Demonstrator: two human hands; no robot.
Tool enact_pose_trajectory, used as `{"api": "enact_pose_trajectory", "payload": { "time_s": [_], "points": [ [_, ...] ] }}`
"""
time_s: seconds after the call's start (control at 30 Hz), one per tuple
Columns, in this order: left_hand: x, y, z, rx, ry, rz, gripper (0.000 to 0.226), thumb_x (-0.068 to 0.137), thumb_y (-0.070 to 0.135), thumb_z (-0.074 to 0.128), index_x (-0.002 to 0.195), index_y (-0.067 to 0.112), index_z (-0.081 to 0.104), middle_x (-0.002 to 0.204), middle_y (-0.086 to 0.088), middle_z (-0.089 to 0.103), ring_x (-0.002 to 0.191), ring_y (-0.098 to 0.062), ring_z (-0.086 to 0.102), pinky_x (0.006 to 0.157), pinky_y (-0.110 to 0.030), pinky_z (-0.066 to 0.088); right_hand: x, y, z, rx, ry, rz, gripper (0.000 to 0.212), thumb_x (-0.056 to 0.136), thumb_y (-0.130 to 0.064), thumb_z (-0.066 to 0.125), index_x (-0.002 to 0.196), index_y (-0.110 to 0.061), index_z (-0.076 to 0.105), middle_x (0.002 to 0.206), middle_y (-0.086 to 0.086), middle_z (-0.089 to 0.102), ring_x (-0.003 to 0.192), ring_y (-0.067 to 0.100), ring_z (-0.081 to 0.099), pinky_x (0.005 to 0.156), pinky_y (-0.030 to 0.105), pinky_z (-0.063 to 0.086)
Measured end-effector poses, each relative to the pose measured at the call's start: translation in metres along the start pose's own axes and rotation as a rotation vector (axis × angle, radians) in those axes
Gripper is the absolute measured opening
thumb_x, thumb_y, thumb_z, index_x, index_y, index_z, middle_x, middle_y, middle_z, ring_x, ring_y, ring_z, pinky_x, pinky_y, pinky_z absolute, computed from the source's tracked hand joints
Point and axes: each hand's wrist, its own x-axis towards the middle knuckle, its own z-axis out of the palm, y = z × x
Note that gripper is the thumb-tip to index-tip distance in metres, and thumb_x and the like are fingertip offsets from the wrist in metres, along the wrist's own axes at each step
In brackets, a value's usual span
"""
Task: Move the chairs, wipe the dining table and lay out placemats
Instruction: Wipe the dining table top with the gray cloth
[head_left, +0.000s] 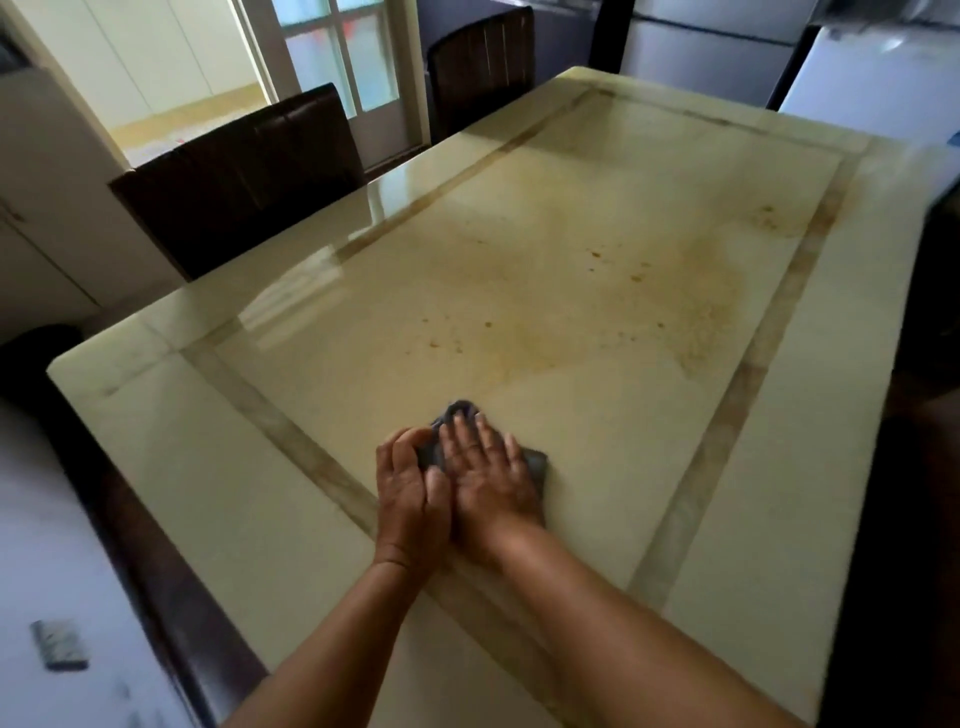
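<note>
A cream marble dining table (545, 249) with a brown inlaid border fills the view; orange-brown stains speckle its middle. A dark grey cloth (537, 462) lies on the near part of the tabletop. My right hand (488, 467) presses flat on the cloth with straight fingers. My left hand (410, 483) sits beside it on its edge, fingers curled round the cloth's left side. Two dark brown chairs stand along the table's left side, one near (234, 171) and one far (480, 62).
A glass-paned door (337, 67) is behind the chairs at the back left. A white fridge (727, 47) and another white appliance (872, 83) stand past the table's far end. A small grey object (60, 644) lies on the pale floor at the lower left.
</note>
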Motion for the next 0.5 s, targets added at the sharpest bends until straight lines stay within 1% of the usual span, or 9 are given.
{"api": "enact_pose_trajectory", "payload": {
  "time_s": [0.03,0.1,0.17,0.23,0.27,0.33,0.37,0.43,0.5],
  "points": [
    [0.001,0.001,-0.009,-0.019,0.051,-0.011,0.043,0.074,0.015,0.037,0.112,0.004,0.053,0.111,-0.012,0.048,0.103,-0.016,0.041,0.095,-0.021,0.032,-0.008,-0.022,0.004,-0.014,-0.02,-0.08,0.07,0.096,-0.042,0.023,0.145,-0.019,-0.02,0.157,0.002,-0.021,0.143,0.021,-0.02,0.112,0.041,-0.015],
    [0.004,-0.003,-0.022,-0.023,0.099,-0.065,0.039,0.075,0.018,0.036,0.107,0.006,0.056,0.105,-0.01,0.051,0.101,-0.023,0.047,0.092,-0.026,0.035,-0.015,-0.039,0.008,-0.017,-0.06,-0.166,0.075,0.093,-0.043,0.029,0.145,-0.021,-0.02,0.157,0.001,-0.02,0.143,0.02,-0.021,0.11,0.039,-0.018],
    [0.006,-0.008,-0.034,0.032,0.113,-0.106,0.041,0.076,0.021,0.034,0.107,0.005,0.056,0.105,-0.012,0.053,0.101,-0.026,0.049,0.089,-0.027,0.036,-0.013,-0.037,0.002,0.004,-0.074,-0.221,0.068,0.095,-0.044,0.026,0.147,-0.025,-0.014,0.157,-0.002,-0.018,0.143,0.017,-0.02,0.11,0.038,-0.018],
    [0.006,-0.014,-0.044,0.12,0.094,-0.136,0.042,0.079,0.022,0.033,0.111,0.005,0.054,0.112,-0.015,0.055,0.104,-0.026,0.049,0.09,-0.029,0.037,-0.008,-0.029,-0.004,0.034,-0.086,-0.271,0.06,0.097,-0.046,0.019,0.149,-0.028,-0.005,0.158,-0.006,-0.014,0.144,0.013,-0.017,0.11,0.036,-0.016],
    [0.005,-0.017,-0.048,0.16,0.085,-0.146,0.04,0.082,0.021,0.034,0.114,0.006,0.053,0.116,-0.016,0.055,0.106,-0.027,0.05,0.092,-0.031,0.039,-0.003,-0.025,-0.007,0.041,-0.099,-0.293,0.059,0.097,-0.046,0.019,0.149,-0.029,-0.002,0.158,-0.008,-0.012,0.144,0.012,-0.015,0.111,0.035,-0.015],
    [0.006,-0.023,-0.055,0.258,0.073,-0.122,0.035,0.087,0.016,0.037,0.117,0.009,0.053,0.121,-0.016,0.055,0.11,-0.029,0.05,0.097,-0.037,0.041,0.012,-0.01,-0.015,0.046,-0.101,-0.274,0.058,0.098,-0.044,0.021,0.15,-0.029,0.001,0.158,-0.009,-0.011,0.144,0.01,-0.012,0.112,0.036,-0.012],
    [0.006,-0.027,-0.061,0.316,0.075,-0.101,0.034,0.089,0.015,0.039,0.119,0.011,0.053,0.125,-0.015,0.055,0.114,-0.03,0.048,0.1,-0.039,0.039,0.023,-0.002,-0.02,0.046,-0.096,-0.239,0.057,0.098,-0.042,0.022,0.15,-0.03,0.001,0.158,-0.009,-0.011,0.144,0.01,-0.012,0.113,0.036,-0.01],
    [0.009,-0.038,-0.073,0.412,0.072,-0.064,0.034,0.092,0.014,0.041,0.125,0.015,0.051,0.134,-0.011,0.051,0.124,-0.029,0.043,0.108,-0.04,0.032,0.047,0.019,-0.031,0.033,-0.067,-0.136,0.056,0.099,-0.041,0.02,0.15,-0.029,0.0,0.158,-0.008,-0.012,0.145,0.011,-0.011,0.114,0.038,-0.007],
    [0.011,-0.051,-0.084,0.461,0.053,-0.059,0.036,0.094,0.015,0.041,0.129,0.015,0.048,0.139,-0.01,0.047,0.131,-0.028,0.038,0.113,-0.041,0.025,0.073,0.04,-0.04,0.018,-0.039,-0.026,0.056,0.099,-0.041,0.017,0.15,-0.027,-0.002,0.158,-0.007,-0.013,0.145,0.012,-0.01,0.115,0.038,-0.006]
  ]
}}
